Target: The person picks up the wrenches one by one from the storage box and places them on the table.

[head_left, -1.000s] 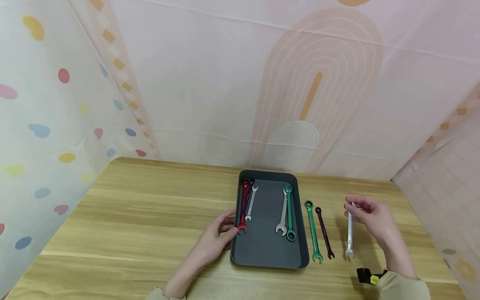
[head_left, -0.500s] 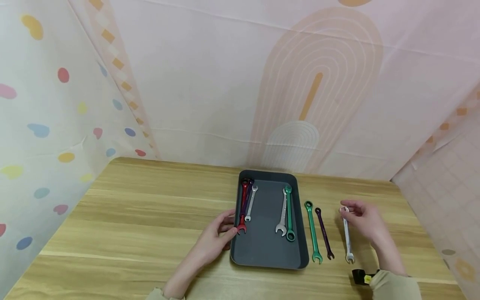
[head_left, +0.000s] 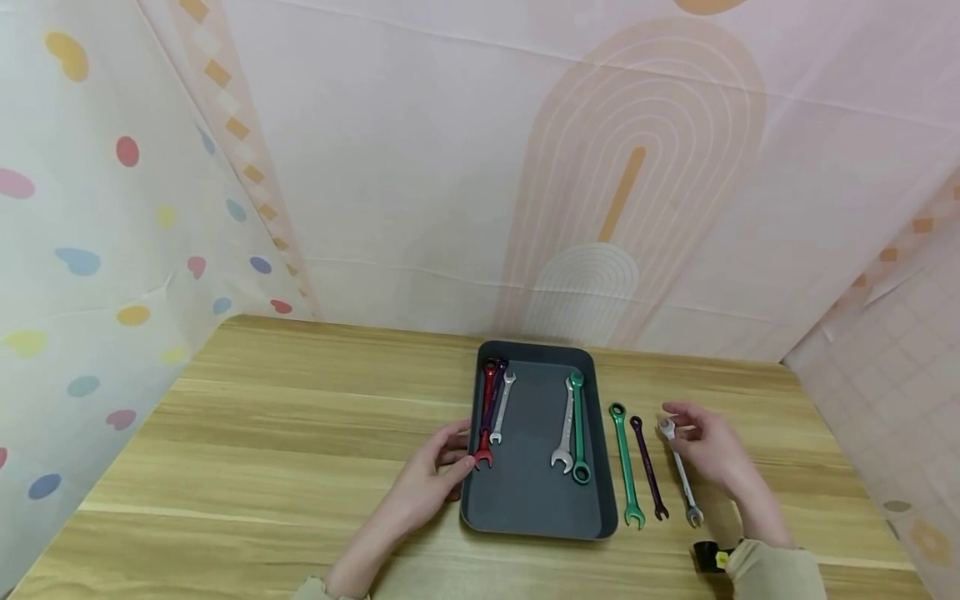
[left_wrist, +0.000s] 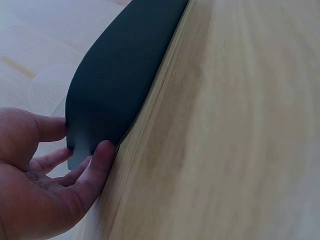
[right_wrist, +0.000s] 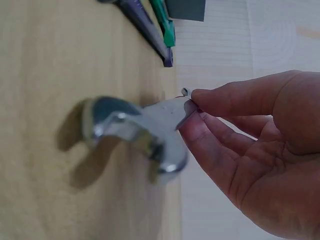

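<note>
My left hand [head_left: 431, 471] holds the left side of a dark grey tray [head_left: 536, 512], thumb at the rim. In the left wrist view, fingers [left_wrist: 102, 155] lie against the tray's outer wall [left_wrist: 115, 75]. My right hand [head_left: 708, 446] pinches the far end of a silver combination wrench [head_left: 684, 479] between thumb and fingertips. The wrench's open jaw end points toward the right wrist camera, close over the table. Left of it lie a purple wrench [head_left: 648, 467] and a green wrench [head_left: 626, 467], side by side.
Inside the tray, a red wrench [head_left: 485, 454], a purple wrench [head_left: 493, 396] and a small silver wrench [head_left: 503, 408] lie along the left wall. A larger silver wrench [head_left: 566, 425] and a green wrench [head_left: 579, 425] lie along the right. A patterned cloth [head_left: 405, 208] hangs behind the table.
My right hand has moved left with the silver wrench, closer to the purple one, and the wrench's far end now leans left. My left hand and the tray have stayed put.
</note>
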### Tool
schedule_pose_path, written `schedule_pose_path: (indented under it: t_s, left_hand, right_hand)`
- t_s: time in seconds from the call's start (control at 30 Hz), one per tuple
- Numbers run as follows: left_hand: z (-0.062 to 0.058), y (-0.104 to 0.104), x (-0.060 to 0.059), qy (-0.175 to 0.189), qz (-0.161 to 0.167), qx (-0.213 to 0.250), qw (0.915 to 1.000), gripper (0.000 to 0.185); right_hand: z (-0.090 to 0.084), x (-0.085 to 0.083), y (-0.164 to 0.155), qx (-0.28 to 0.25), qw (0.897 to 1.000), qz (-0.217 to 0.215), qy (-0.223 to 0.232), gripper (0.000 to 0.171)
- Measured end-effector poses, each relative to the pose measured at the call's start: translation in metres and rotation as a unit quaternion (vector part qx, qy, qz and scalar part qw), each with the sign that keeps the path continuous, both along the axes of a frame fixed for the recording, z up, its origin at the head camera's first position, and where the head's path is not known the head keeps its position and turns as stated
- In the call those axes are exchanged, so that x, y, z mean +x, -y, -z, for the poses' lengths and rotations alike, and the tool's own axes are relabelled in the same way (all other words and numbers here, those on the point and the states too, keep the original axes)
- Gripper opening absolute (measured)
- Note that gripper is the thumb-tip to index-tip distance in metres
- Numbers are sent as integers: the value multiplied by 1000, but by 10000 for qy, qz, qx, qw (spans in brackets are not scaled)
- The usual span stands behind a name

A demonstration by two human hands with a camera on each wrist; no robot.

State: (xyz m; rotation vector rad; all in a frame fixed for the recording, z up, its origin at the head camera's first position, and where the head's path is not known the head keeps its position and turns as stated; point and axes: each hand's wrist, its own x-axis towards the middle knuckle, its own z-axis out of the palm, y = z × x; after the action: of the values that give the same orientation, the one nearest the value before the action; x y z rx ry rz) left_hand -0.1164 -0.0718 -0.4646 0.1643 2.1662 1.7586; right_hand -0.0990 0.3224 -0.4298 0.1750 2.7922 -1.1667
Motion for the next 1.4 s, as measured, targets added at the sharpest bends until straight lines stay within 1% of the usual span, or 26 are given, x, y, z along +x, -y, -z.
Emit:
schedule_pose_path:
  t_s: [0.2, 0.47, 0.77, 1.0, 1.4]
  left_hand:
    - [0, 0, 0, 18, -6, 7, 10000, 50]
    - [-2, -1, 0, 54, -15, -1, 10000, 50]
    - [-2, -1, 0, 40, -22, -8, 10000, 50]
    - [-2, 0, 1, 26, -25, -7, 10000, 51]
    - [-2, -1, 0, 59, -49, -40, 10000, 49]
  right_hand:
    - [5, -1, 0, 112, 9999, 15, -11, 48]
    - [7, -4, 4, 506, 9987, 7, -101, 46]
    - [6, -4, 8, 688, 9976, 63, -99, 46]
    - [6, -4, 10, 843, 9964, 5, -129, 46]
    - [5, -5, 13, 1024, 9947, -18, -36, 47]
